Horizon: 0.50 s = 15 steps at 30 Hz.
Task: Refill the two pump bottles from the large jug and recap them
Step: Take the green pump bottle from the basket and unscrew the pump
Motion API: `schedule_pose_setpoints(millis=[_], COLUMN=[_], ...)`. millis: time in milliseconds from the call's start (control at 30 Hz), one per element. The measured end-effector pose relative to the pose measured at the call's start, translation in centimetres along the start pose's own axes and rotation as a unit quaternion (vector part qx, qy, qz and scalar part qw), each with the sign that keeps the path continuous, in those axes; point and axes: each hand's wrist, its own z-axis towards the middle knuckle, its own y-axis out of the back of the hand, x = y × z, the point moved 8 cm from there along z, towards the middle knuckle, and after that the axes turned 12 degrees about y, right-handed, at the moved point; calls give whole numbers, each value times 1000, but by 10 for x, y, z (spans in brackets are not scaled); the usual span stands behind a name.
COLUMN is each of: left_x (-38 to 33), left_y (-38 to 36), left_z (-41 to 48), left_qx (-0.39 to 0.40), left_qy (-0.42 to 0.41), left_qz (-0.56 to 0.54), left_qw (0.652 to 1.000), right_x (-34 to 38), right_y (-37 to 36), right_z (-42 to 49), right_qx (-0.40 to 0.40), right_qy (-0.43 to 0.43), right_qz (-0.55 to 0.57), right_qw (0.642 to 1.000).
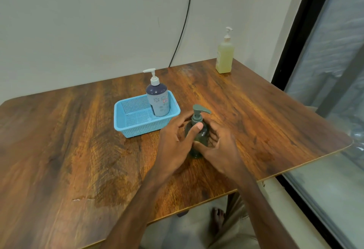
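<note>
Grey bottle: upright on table, pump on, clasped between both hands. Left hand: thumb on shoulder, fingers behind. Right hand: curled round lower body. Blue bottle, in basket: beyond left hand.

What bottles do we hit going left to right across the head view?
Blue pump bottle standing in the blue basket → dark green pump bottle, gripped by the left hand and right hand → yellow pump bottle at the far right corner of the table.
</note>
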Motion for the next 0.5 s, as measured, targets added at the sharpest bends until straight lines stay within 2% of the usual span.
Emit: schedule_pose_setpoints(millis=[133, 367, 500], left_x=[-13, -41, -25], left_y=[11, 25, 17], left_z=[5, 13, 14], left_qx=[-25, -71, -21], left_qy=[16, -18, -1], left_qz=[20, 20, 62], left_qw=[999, 997, 998], right_x=[0, -2, -1], right_y=[-1, -1, -1], right_z=[0, -1, 0], right_qx=[-4, -6, -8], right_qy=[1, -2, 5], right_qz=[12, 16, 23], right_qw=[1000, 1000, 1000])
